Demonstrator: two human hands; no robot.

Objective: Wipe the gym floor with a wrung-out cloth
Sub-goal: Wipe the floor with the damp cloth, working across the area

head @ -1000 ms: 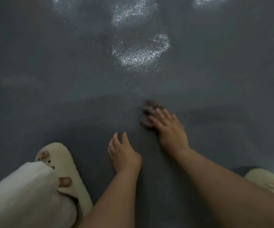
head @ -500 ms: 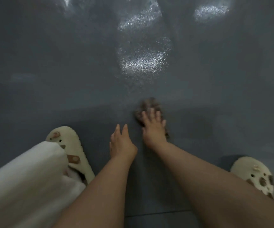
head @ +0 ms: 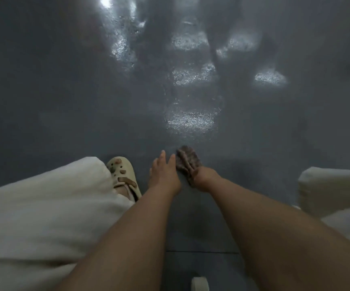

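Two bare hands reach down to the dark grey gym floor (head: 65,91) at lower centre of the frame. The right hand (head: 201,177) lies on a brownish cloth (head: 187,160), which sits bunched on the floor just right of centre; the fingers are blurred into the fabric, so I cannot tell whether they lie flat or curl round it. Weight on the cloth is probably what keeps it working against the floor. The left hand (head: 163,175) rests with fingers straight and spread, just beside the cloth, holding nothing; it looks like a brace for the crouching body. The cloth's long axis runs from the right wrist up and slightly left, its far end pointing toward the glistening patches (head: 191,120) in the upper middle, which I take for damp, already wiped ground. A cream clog (head: 123,175) stands left of the hands, half under a pale trouser leg (head: 44,217); another pale knee (head: 333,185) shows at the right edge.
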